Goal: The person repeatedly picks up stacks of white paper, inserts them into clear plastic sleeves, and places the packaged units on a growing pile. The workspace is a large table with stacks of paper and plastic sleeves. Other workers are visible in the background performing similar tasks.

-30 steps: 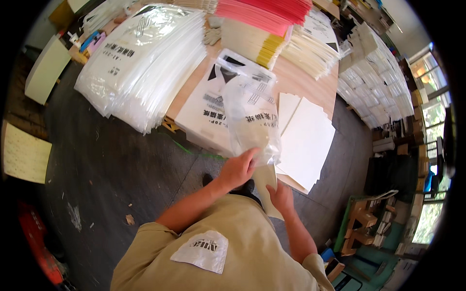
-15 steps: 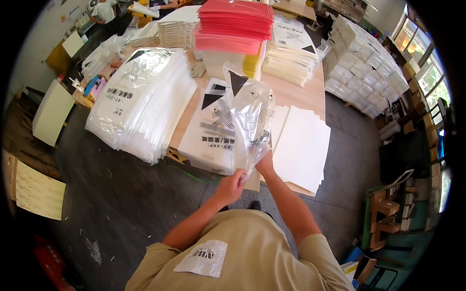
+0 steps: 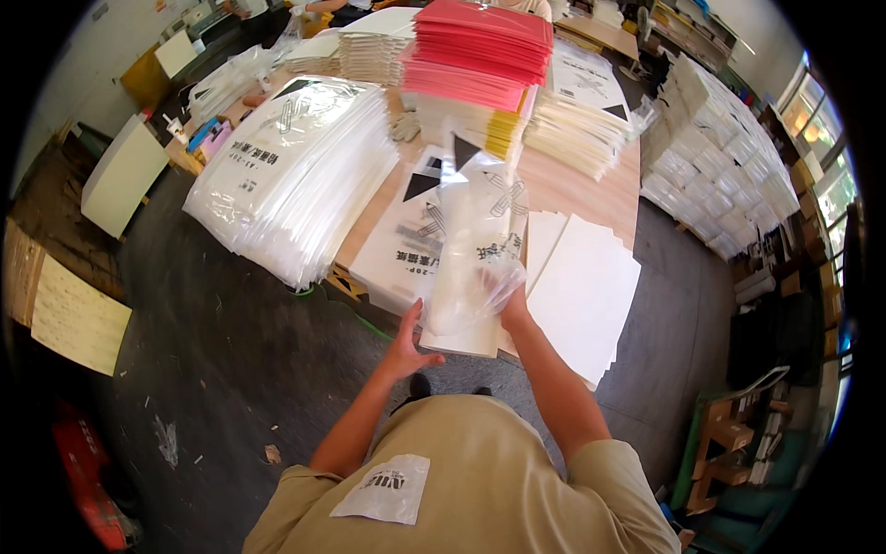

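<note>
At surface edge (image 3: 591, 175): right hand (image 3: 510, 300) now deep inside clear plastic bag (image 3: 475, 249), gripping it; left hand (image 3: 406, 349) released, steadying white sheet stack (image 3: 461, 319) — bagging underway.

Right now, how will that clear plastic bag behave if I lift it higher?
The clear plastic bag looks thin and wrinkled, so probably floppy and light. Its glossy film may slip in the right hand. The left hand steadies its lower edge.

Wooden table (image 3: 574, 183) bears bag stacks (image 3: 295, 175), white sheets (image 3: 583, 291)
</note>
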